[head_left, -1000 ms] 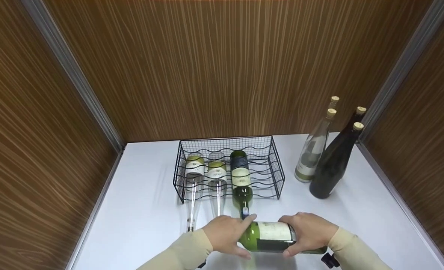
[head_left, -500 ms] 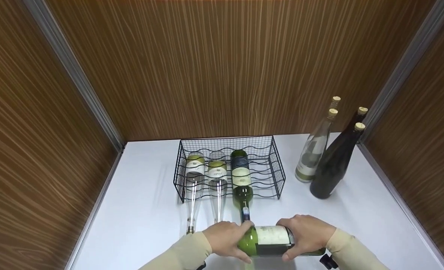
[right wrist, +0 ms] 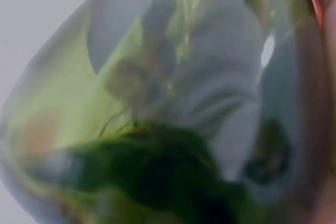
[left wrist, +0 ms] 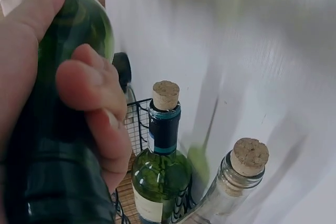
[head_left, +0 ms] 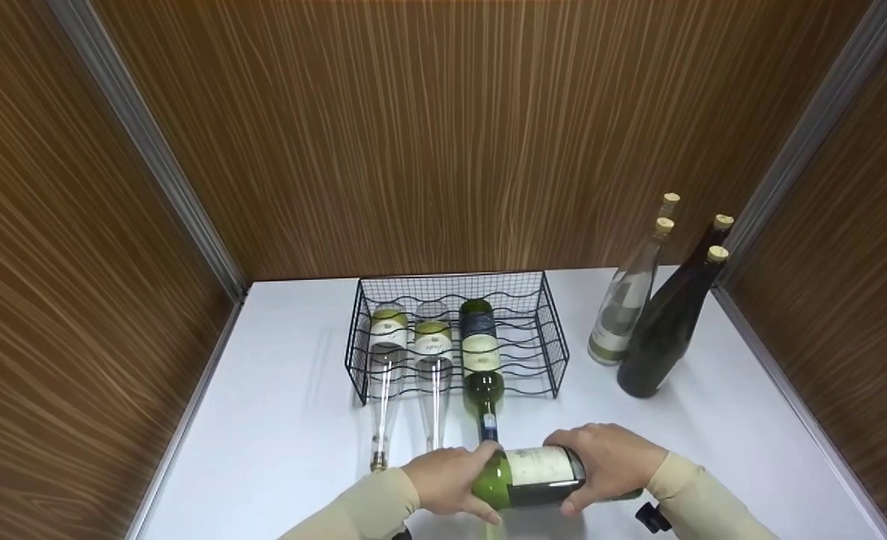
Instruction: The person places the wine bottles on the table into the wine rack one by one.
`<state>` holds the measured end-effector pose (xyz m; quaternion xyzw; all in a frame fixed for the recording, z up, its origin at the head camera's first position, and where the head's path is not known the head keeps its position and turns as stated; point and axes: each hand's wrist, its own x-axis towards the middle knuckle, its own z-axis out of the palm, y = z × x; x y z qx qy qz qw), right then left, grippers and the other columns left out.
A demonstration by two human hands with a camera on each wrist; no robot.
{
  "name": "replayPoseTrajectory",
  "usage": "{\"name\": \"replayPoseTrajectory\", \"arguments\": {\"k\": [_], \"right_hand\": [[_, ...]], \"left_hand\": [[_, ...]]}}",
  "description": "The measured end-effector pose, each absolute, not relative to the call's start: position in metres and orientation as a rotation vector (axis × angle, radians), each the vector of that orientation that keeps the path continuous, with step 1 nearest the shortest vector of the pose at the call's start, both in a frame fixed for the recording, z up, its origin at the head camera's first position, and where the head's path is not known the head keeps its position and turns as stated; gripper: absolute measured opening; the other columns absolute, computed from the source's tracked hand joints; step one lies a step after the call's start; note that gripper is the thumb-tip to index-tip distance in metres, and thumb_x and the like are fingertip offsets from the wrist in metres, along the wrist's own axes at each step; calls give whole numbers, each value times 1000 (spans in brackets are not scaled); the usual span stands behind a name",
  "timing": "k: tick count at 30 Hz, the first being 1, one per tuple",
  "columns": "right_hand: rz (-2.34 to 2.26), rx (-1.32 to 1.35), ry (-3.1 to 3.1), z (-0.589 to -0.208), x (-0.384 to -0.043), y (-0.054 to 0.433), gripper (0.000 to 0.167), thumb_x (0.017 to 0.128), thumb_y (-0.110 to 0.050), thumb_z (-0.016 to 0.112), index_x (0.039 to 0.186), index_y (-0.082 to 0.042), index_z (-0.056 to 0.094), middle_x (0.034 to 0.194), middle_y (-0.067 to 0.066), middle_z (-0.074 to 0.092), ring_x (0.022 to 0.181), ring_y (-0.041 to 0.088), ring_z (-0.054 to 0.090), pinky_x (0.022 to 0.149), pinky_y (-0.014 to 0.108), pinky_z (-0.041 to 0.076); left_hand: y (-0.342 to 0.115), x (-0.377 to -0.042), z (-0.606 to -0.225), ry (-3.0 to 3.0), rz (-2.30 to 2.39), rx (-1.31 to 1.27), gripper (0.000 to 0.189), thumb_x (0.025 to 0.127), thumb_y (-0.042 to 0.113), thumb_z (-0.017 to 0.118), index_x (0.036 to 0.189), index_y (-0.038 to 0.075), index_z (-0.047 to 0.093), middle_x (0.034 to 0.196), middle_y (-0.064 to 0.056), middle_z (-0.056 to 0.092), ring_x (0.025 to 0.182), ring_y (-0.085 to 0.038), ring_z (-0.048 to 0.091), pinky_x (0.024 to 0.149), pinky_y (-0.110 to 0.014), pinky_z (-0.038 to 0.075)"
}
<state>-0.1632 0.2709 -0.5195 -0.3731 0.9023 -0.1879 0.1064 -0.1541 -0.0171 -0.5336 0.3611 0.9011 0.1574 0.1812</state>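
Observation:
A green wine bottle [head_left: 539, 472] with a pale label lies sideways between the two hands, near the front of the table. My left hand [head_left: 449, 480] grips its shoulder and neck end; in the left wrist view the fingers [left wrist: 105, 114] curl round the glass. My right hand [head_left: 608, 461] holds the other end, thumb in front and fingers over the top. Bottle glass [right wrist: 147, 108] fills most of the right wrist view, blurred. Just behind the held bottle, a corked green bottle [head_left: 481, 352] lies in a black wire rack [head_left: 526, 356], its neck pointing toward me.
Two clear bottles [head_left: 388, 330] [head_left: 434, 341] also lie in the rack, necks jutting out over the front. At the right stand several corked bottles, clear [head_left: 617, 322] and dark [head_left: 661, 337]. Wood-grain panels [head_left: 443, 135] enclose the white table [head_left: 286, 420] at the back and sides.
Both hands first lower the bottle slightly toward me, then shift it a little to the left. Both keep their grip. The rack and the standing bottles stay put.

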Motion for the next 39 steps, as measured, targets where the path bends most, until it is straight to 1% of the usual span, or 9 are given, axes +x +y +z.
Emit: {"name": "replayPoseTrajectory", "arguments": {"k": [4,9,13,17,22,27,31,34,39], "right_hand": [[-534,-1198,2725,-514,-169,271,77,58,-68,78,114,-18,64,95,-13,65,80,3,58,67,28,51],[-513,-1250,2819,-507,-178,273,77,60,-68,78,113,-13,65,95,-7,67,81,6,59,69,31,51],[-584,-1183,2877,-499,-187,276,70,70,-64,74,114,-10,66,99,-2,69,84,12,62,74,35,53],[-783,-925,2982,-490,-201,282,53,84,-50,70,114,-6,67,103,5,70,93,20,65,80,42,53],[-978,-537,3063,-482,-222,290,40,92,-40,64,112,-7,66,96,4,69,86,19,64,76,44,53],[-1023,-325,3013,-486,-244,292,41,95,-35,60,119,-2,60,101,13,68,89,26,64,77,47,53],[-975,-213,2989,-491,-262,288,45,98,-34,55,125,2,54,108,21,66,95,33,64,79,50,53],[-903,-185,2979,-495,-273,282,52,99,-36,52,131,5,49,112,26,64,98,38,64,82,53,51],[-778,-202,2993,-502,-288,273,57,101,-33,46,137,10,38,116,32,60,105,43,61,90,56,47]], "left_hand": [[-18,-154,-535,2553,527,978,90,68,68,69,139,24,36,92,6,65,74,-6,56,70,-26,49],[-17,-153,-537,2562,673,918,87,69,65,72,137,24,36,96,4,65,79,-6,58,72,-26,48],[-16,-153,-539,2550,790,833,89,69,65,71,139,22,36,99,2,66,81,-6,59,75,-28,49],[-18,-152,-544,2546,862,711,94,68,67,70,140,18,36,103,-3,67,82,-8,60,77,-30,49],[-19,-148,-549,2473,1023,556,92,69,61,75,137,10,39,99,-8,67,73,-11,59,65,-30,50],[-17,-143,-549,2380,1161,463,82,74,54,76,130,5,42,89,-7,64,57,-13,57,51,-30,49],[-12,-138,-547,2308,1253,325,74,76,51,76,126,6,43,77,-6,60,40,-14,51,35,-27,41],[-7,-134,-544,2258,1318,227,65,79,47,75,121,7,45,71,-7,59,39,-13,48,32,-24,37],[4,-130,-542,2151,1464,113,51,83,41,74,110,9,45,66,-7,56,39,-11,46,33,-22,37]]}}
